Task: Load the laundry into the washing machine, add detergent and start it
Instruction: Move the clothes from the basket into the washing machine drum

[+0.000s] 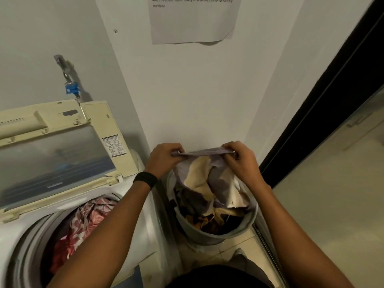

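Observation:
A top-loading washing machine (145, 235) stands at lower left with its lid (54, 154) raised against the wall. Red and white patterned laundry (83, 223) lies in its drum. To the right, a round grey laundry basket (239, 231) on the floor holds several dark and brown garments. Above the basket hangs a purple and cream cloth (209, 183), stretched by its top edge between my two hands. My left hand (166, 159), with a black band on its wrist, grips the left corner. My right hand (239, 156) grips the right corner.
The white wall rises straight ahead, with a printed paper notice (193, 19) taped high up. A tap with a blue fitting (71, 88) sticks out of the wall above the machine. A dark door frame (324, 104) runs along the right, with beige floor tiles (332, 204) beyond.

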